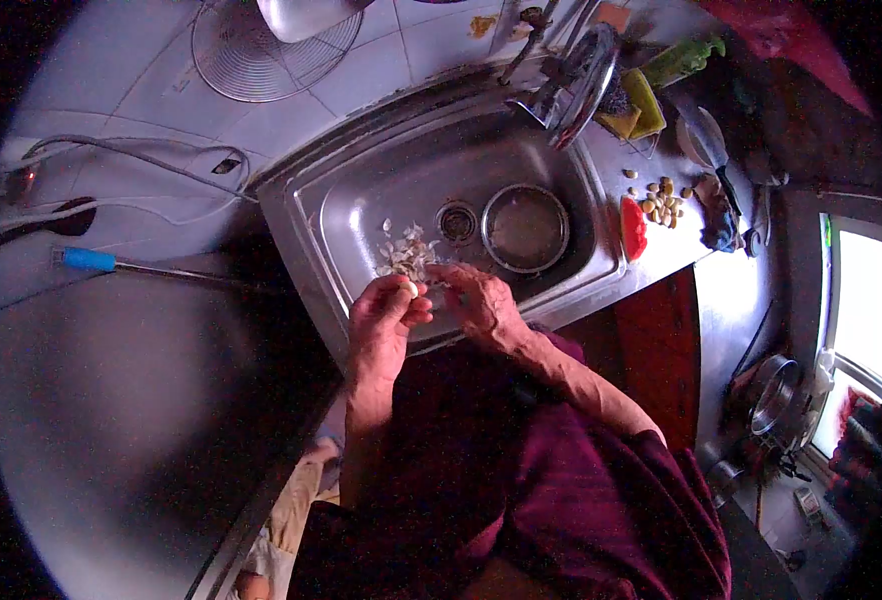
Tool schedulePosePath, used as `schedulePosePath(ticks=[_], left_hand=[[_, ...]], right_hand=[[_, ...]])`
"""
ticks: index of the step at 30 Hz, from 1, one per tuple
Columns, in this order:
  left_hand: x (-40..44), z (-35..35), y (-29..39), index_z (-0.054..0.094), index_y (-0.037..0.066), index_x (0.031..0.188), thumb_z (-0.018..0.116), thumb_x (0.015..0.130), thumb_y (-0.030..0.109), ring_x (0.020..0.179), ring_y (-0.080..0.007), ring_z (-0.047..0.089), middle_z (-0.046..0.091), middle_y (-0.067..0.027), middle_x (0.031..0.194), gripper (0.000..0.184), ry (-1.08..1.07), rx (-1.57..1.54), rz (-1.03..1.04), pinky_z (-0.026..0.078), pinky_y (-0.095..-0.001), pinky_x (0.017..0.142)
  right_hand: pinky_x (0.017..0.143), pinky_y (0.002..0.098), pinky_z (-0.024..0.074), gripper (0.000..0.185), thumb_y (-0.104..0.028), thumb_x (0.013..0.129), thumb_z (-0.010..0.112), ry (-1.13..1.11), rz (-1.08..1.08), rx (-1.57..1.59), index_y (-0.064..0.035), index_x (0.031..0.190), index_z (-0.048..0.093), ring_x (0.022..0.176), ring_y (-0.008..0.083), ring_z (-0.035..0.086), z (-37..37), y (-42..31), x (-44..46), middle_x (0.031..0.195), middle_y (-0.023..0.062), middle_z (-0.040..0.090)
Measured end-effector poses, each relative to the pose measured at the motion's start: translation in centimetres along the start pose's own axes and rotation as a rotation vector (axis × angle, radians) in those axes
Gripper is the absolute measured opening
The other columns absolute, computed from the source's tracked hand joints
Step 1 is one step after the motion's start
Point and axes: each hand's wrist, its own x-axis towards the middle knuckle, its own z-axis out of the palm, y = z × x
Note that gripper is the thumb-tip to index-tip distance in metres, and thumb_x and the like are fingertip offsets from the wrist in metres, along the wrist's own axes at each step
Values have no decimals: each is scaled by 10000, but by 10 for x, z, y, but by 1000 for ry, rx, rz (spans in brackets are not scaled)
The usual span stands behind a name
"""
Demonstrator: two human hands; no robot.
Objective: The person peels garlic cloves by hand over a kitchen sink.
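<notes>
Over the near side of the steel sink (pixel 336 215), my left hand (pixel 381 315) pinches a small whitish clove (pixel 410 289), which looks like garlic, between thumb and fingers. My right hand (pixel 483 305) is just to its right, fingers curled and pointing towards the clove. Whatever its fingertips hold, if anything, I cannot make out. Below and beyond both hands lies a heap of pale papery peels (pixel 408 250) on the sink floor. A round metal bowl (pixel 526 228) stands in the sink to the right, beside the drain (pixel 455 223).
Several yellowish-brown pieces (pixel 664 203) lie on the right counter near a red object (pixel 633 228). A yellow sponge (pixel 645 103) and a strainer (pixel 701 137) are farther back. The faucet (pixel 538 105) reaches over the back rim. A blue-handled tool (pixel 86 260) lies at left.
</notes>
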Motion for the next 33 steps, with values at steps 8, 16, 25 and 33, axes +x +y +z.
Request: schedulePosePath(ticks=[8,16,25,33], left_hand=[[-11,23,8,722,9,995,691,887,-34,925,-159,675,707,-85,1005,120,65,888,630,557,-276,825],[-10,17,0,710,-20,966,677,914,8,864,-144,674,698,-67,942,67,48,773,454,564,-272,771],[-11,26,-2,625,-13,932,607,967,77,717,-129,601,639,-36,779,99,238,911,308,503,-279,651],[-5,15,-10,594,-4,937,573,986,106,678,-133,566,610,-35,774,122,251,816,381,476,-287,635]], right_hand=[[752,290,539,298,-170,964,671,-31,-29,943,0,1208,661,812,136,666,-2,-23,-12,874,64,717],[737,309,534,214,-159,946,679,16,-70,895,21,1053,724,820,158,671,-5,-15,-13,954,88,734],[762,299,564,239,-162,963,667,-62,35,1157,20,1111,714,852,153,695,4,-15,-13,946,90,744],[742,286,555,241,-146,997,611,-102,111,1356,-17,1192,673,785,129,662,7,-7,-8,892,47,717]])
